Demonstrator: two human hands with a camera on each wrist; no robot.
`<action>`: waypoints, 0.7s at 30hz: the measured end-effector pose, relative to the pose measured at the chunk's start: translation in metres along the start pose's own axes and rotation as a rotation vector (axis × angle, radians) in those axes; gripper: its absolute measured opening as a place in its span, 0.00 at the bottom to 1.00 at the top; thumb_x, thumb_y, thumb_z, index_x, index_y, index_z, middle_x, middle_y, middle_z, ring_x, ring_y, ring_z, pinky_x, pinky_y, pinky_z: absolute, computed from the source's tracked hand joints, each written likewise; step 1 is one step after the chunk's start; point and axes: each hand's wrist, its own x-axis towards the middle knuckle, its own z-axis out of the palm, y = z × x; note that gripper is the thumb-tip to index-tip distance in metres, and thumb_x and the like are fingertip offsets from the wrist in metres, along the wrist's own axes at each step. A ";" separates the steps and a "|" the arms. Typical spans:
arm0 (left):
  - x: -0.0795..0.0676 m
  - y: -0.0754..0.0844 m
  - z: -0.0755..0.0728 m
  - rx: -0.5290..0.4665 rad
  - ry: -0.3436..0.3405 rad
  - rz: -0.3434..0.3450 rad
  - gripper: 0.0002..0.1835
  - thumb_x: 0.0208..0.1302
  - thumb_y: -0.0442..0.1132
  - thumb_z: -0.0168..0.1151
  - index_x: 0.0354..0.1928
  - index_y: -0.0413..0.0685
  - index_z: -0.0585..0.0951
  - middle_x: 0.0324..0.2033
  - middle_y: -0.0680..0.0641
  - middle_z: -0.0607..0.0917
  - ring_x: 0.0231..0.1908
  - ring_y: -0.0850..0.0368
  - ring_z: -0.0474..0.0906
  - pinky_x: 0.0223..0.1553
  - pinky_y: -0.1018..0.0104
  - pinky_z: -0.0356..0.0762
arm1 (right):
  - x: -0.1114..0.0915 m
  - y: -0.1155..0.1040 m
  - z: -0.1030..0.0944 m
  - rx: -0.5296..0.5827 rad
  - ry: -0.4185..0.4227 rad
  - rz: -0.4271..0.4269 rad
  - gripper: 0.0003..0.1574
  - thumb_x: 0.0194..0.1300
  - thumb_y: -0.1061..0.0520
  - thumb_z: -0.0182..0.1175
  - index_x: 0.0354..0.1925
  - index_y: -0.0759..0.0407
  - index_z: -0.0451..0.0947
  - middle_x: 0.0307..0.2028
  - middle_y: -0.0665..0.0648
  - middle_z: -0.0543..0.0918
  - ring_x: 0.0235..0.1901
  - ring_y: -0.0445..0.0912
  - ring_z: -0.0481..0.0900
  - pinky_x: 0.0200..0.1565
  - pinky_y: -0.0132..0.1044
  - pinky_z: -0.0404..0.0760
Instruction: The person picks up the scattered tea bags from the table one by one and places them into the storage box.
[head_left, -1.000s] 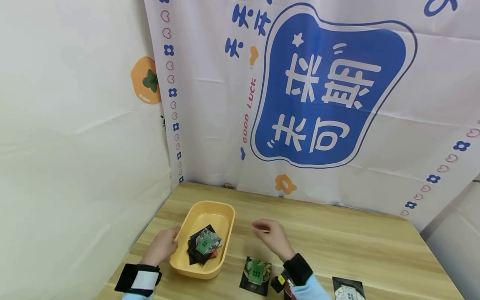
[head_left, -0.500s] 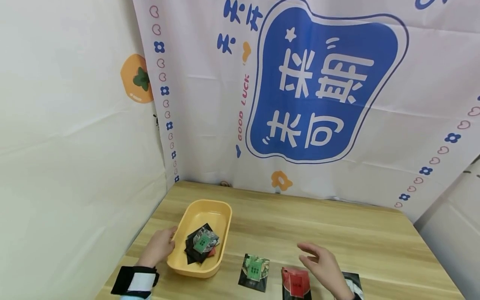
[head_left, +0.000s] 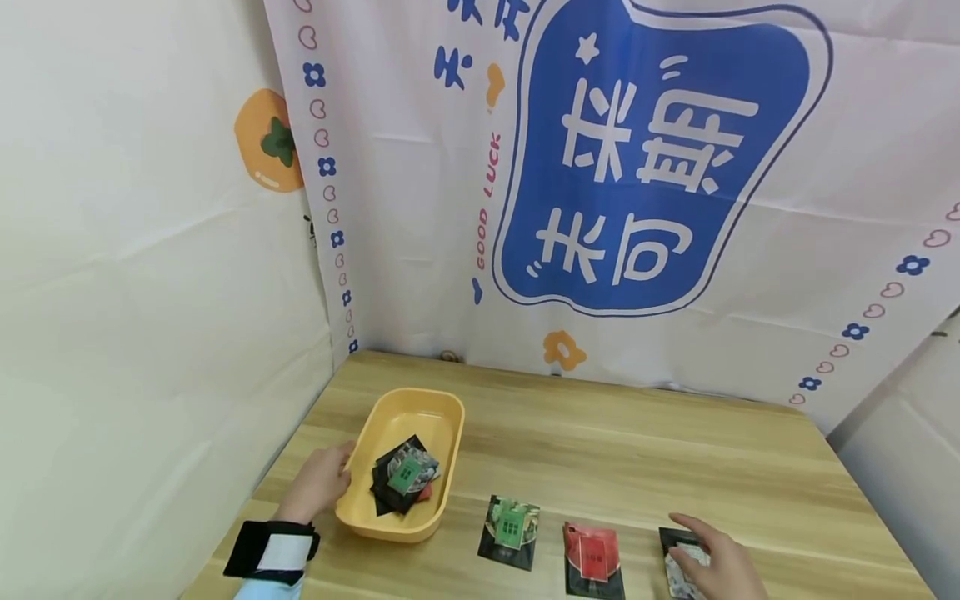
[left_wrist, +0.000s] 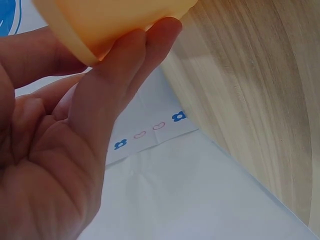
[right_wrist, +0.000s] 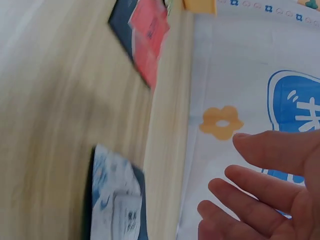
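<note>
My left hand [head_left: 317,483] grips the left rim of a yellow plastic bin [head_left: 442,492]; the left wrist view has its thumb and fingers on either side of the rim [left_wrist: 75,45]. Inside the bin lies a small pile of flat black packets [head_left: 393,492], a green-labelled one [head_left: 406,475] on top. Over at the right, my right hand [head_left: 716,562] hovers over a black-and-white packet [head_left: 678,575], partly covering it in the head view. Its fingers are spread apart and hold nothing. In the right wrist view this packet [right_wrist: 117,200] lies below the fingertips.
Between bin and right hand, a green-labelled packet [head_left: 510,533] and a red-labelled packet [head_left: 593,558] lie flat in a row on the wooden table [head_left: 600,450]. A printed white cloth [head_left: 420,208] hangs behind the table, and a pale sheet [head_left: 150,333] covers the left side.
My right hand has moved from beside the bin across to the right, passing the red packet, to the black-and-white one. My left hand keeps its grip on the bin.
</note>
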 end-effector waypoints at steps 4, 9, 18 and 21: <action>0.002 0.001 -0.001 0.000 -0.002 -0.001 0.24 0.61 0.23 0.58 0.61 0.23 0.73 0.48 0.27 0.84 0.46 0.35 0.84 0.46 0.48 0.84 | 0.001 0.016 -0.005 -0.087 -0.049 0.044 0.38 0.58 0.52 0.71 0.61 0.68 0.74 0.57 0.74 0.79 0.56 0.70 0.77 0.52 0.59 0.80; 0.004 0.002 -0.003 0.000 -0.007 -0.006 0.25 0.62 0.23 0.58 0.61 0.22 0.72 0.49 0.27 0.84 0.47 0.35 0.84 0.46 0.48 0.84 | 0.001 0.032 -0.009 -0.187 -0.067 0.046 0.43 0.56 0.49 0.72 0.62 0.72 0.71 0.60 0.80 0.72 0.56 0.74 0.74 0.50 0.63 0.79; 0.006 0.004 -0.004 -0.001 -0.003 0.022 0.25 0.61 0.23 0.58 0.61 0.23 0.73 0.48 0.27 0.84 0.46 0.36 0.84 0.45 0.48 0.84 | 0.006 0.046 -0.007 -0.245 -0.080 0.008 0.43 0.52 0.46 0.75 0.59 0.69 0.75 0.58 0.84 0.71 0.53 0.74 0.76 0.48 0.65 0.78; 0.005 0.004 -0.002 0.000 -0.007 0.025 0.24 0.61 0.23 0.59 0.61 0.24 0.74 0.48 0.28 0.85 0.46 0.36 0.84 0.45 0.48 0.84 | 0.006 0.051 -0.005 -0.235 -0.095 0.004 0.43 0.51 0.47 0.75 0.59 0.68 0.75 0.56 0.81 0.74 0.52 0.73 0.77 0.49 0.64 0.78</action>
